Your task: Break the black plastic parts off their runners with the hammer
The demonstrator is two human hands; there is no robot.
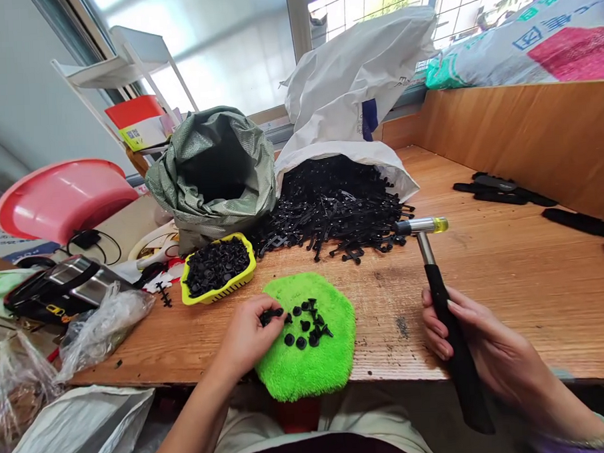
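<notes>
Closed fingers of my left hand (pixel 251 332) hold small black plastic clips (pixel 272 314) over the left edge of a fuzzy green cloth pad (pixel 308 376). Several more black clips (pixel 305 326) lie scattered on that pad, some on their flat heads and some on their sides. My right hand (pixel 479 335) is wrapped around the black grip of a hammer (pixel 437 281). The hammer is raised above the table's right side, its head upward, with one dark face and one clear yellow face. A yellow basket (pixel 219 293) full of black clips stands beyond my left hand.
A white sack (pixel 346 151) spills a heap of black plastic parts (pixel 331 205) onto the wooden table (pixel 483 245). Left of it stands an open green woven sack (pixel 170 182). Dark strips (pixel 505 187) lie by the wooden partition (pixel 523 143). A pink basin (pixel 65 197) and plastic bags (pixel 103 322) crowd the left.
</notes>
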